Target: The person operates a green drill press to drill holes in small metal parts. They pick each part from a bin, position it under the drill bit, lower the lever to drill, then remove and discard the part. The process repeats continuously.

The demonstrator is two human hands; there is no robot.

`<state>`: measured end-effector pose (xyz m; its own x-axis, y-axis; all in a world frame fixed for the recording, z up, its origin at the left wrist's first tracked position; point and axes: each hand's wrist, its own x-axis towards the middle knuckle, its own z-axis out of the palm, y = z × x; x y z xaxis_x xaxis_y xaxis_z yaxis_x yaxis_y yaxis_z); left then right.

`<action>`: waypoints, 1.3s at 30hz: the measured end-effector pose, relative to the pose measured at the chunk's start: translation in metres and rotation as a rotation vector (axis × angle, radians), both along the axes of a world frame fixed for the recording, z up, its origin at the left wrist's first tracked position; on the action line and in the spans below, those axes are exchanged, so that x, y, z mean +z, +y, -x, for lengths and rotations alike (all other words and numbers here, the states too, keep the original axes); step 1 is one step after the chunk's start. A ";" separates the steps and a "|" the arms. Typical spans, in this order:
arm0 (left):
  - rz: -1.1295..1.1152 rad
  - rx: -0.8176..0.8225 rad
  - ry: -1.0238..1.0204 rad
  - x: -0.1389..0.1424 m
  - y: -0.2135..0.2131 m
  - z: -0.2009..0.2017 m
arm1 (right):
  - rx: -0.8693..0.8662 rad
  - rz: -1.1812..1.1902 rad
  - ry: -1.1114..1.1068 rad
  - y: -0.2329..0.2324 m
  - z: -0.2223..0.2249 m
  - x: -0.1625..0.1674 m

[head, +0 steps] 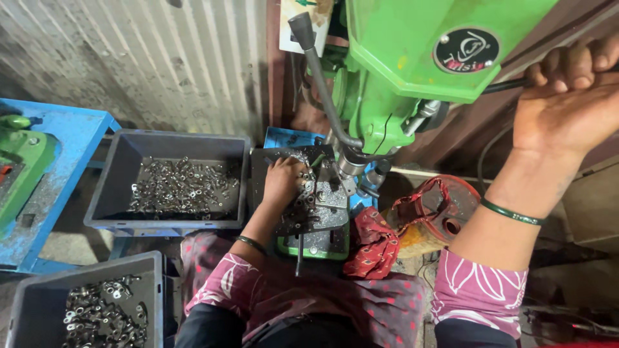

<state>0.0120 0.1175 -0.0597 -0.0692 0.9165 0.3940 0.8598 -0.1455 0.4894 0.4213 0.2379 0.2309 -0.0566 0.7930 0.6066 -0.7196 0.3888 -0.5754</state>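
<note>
1. Now, at the far left, a blue stand (77,132) is carrying part of a green machine (19,164), and neither of your hands is going near it.
2. Low in the left corner, a grey bin (26,290) is holding a heap of small shiny metal parts (103,316).
3. Just above it, a second grey bin (113,174) is sitting beside the drill's work plate, with a thinner layer of metal fittings (180,187) spread over its floor.
4. Your left hand (282,182) is resting palm down on the dark work plate (267,161) under the drill, fingers curled and pressing on a cluster of loose metal pieces (303,193); whether it is pinching one piece, you cannot tell from here. A dark bangle is sitting on that wrist.
5. Right beside those fingers, the drill chuck (351,164) is hanging just over a grey clamp block (332,206), with the pieces lying around it.
6. The green drill press (412,58) is filling the top centre, and a grey feed lever with a black knob (303,29) is angling up and to the left from it.
7. A red patterned cloth (371,248) is lying just right of the plate, near a reddish round container (445,206).
8. Your right hand (567,96) is reaching up at the right edge, fingers wrapped tightly around a dark lever handle (509,84) coming off the drill head; a green bangle (512,212) is circling that wrist.
</note>
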 end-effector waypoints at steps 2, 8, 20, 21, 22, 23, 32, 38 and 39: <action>-0.054 -0.004 -0.056 0.002 -0.006 0.001 | -0.014 -0.007 -0.005 -0.005 0.005 0.002; -0.010 0.026 -0.716 0.023 -0.042 -0.016 | -0.024 -0.026 -0.015 -0.015 0.015 0.006; -0.200 0.003 -0.446 0.062 -0.042 -0.063 | -0.090 -0.080 -0.056 -0.028 0.029 0.016; -0.204 0.017 -0.384 0.061 -0.043 -0.066 | -0.081 -0.080 -0.058 -0.027 0.028 0.016; -0.221 0.033 -0.373 0.061 -0.044 -0.069 | -0.072 -0.080 -0.059 -0.027 0.028 0.016; -0.241 0.049 -0.357 0.061 -0.044 -0.072 | -0.057 -0.092 -0.061 -0.025 0.028 0.016; -0.220 -0.039 -0.408 0.060 -0.041 -0.061 | -0.071 -0.080 -0.037 -0.063 0.029 0.008; -0.266 -0.034 -0.426 0.053 -0.041 -0.060 | -0.100 -0.138 0.079 -0.129 0.046 -0.038; -0.278 -0.034 -0.420 0.053 -0.041 -0.059 | -0.125 -0.159 0.088 -0.135 0.051 -0.046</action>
<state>0.0713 0.0766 -0.0072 -0.2457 0.7855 0.5680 0.5898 -0.3439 0.7307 0.3707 0.1025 0.1853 0.0946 0.6845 0.7228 -0.7050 0.5587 -0.4369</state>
